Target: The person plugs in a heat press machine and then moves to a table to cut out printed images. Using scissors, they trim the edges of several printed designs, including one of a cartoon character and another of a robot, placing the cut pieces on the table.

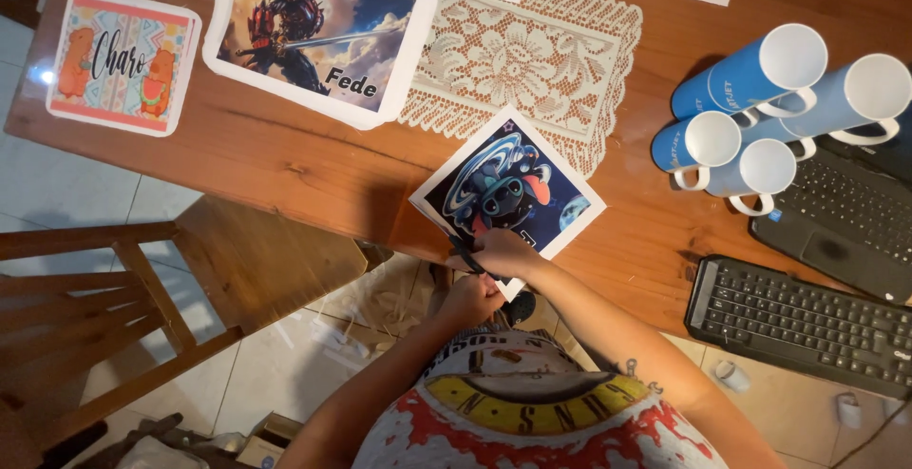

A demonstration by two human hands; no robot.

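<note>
Left hand [472,300]: nearest the body, just below the space print's near corner; fingers curled shut round the handles of dark scissors [467,258].
Scissors: blades point up and left, meeting the space print's near edge.
Right hand [506,252]: just above the left hand, fingers pinching the space print's near edge.
Space print [508,189]: white-bordered sheet with a blue cartoon creature, lying tilted, its near corner past the tabletop [313,170] edge.
Keyboard [798,322]: black, well right of the space print.
Mugs [760,108]: four, blue outside, white inside, lying on their sides, right of the space print.
Lace doily [518,51]: just beyond the space print.
Robot print [318,32]: left of the doily, farther back.
</note>
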